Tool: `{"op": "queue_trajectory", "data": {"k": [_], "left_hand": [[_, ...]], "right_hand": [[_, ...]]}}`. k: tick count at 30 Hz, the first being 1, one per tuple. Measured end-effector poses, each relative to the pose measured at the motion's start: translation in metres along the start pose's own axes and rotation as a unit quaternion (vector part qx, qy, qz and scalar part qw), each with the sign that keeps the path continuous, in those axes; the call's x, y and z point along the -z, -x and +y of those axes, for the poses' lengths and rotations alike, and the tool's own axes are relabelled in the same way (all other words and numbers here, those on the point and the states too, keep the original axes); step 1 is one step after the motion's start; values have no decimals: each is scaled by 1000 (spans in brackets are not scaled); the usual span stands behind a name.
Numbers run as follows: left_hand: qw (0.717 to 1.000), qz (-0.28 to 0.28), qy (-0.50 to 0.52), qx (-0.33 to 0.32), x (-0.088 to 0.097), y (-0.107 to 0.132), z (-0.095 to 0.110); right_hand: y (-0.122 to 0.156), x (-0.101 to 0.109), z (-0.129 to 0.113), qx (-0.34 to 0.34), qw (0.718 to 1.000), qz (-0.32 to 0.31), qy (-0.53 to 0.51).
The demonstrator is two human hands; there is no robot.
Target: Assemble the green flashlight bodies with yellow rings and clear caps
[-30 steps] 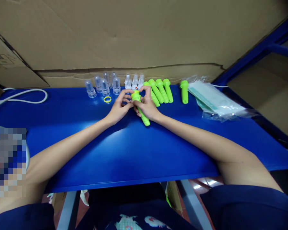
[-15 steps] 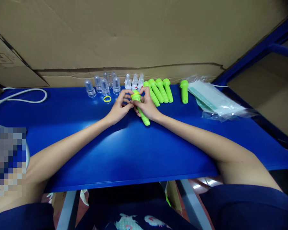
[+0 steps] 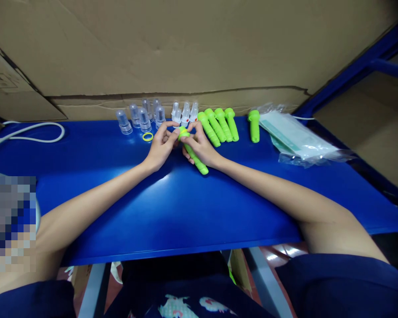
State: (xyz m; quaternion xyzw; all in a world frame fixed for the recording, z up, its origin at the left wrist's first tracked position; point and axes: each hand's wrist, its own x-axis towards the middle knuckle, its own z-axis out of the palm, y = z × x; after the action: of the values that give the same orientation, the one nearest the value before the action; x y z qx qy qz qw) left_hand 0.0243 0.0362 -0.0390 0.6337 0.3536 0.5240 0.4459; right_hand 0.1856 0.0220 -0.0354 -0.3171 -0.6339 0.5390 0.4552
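Note:
My right hand (image 3: 204, 149) is closed around a green flashlight body (image 3: 196, 160), which slants with its wide end up and away from me. A thin yellow ring (image 3: 184, 132) sits around that wide end. At the same end, the fingers and thumb of my left hand (image 3: 162, 148) are closed on the rim, partly hiding it. A second yellow ring (image 3: 147, 137) lies flat on the blue table left of my hands. Just beyond my fingers stand white pieces with clear tips (image 3: 185, 114), and several more green flashlight bodies (image 3: 220, 125) lie side by side right of them.
Several clear plastic cylinders (image 3: 143, 120) stand at the back left of the blue table (image 3: 146, 207). Apart on the right is a lone green flashlight body (image 3: 254, 127), beside plastic-wrapped packets (image 3: 301, 137). A white cable (image 3: 36, 132) loops at left. Cardboard (image 3: 172, 48) walls the back.
My left fingers have shifted slightly left along the rim. The wide end of the flashlight body has tipped a little left and lower, while the ring stays around it.

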Motion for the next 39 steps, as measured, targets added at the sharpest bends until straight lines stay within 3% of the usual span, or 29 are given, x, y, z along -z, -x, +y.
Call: {"op": "queue_trajectory", "data": {"k": [11,24,31,39], "left_hand": [[999,1,9,36,-3,3,9],[998,18,20,53,-4,2,13],[999,24,-28,6,-2,2,9],[999,-9,45,10,-3,2,9]], "right_hand": [[2,2,-2,-14,999,-47,1],[6,-5,-11,-29,999,-13,-2],[2,-1,-3,-49,998,-19,-19],[-5,7,-2,-103,990,-62,-71]]}}
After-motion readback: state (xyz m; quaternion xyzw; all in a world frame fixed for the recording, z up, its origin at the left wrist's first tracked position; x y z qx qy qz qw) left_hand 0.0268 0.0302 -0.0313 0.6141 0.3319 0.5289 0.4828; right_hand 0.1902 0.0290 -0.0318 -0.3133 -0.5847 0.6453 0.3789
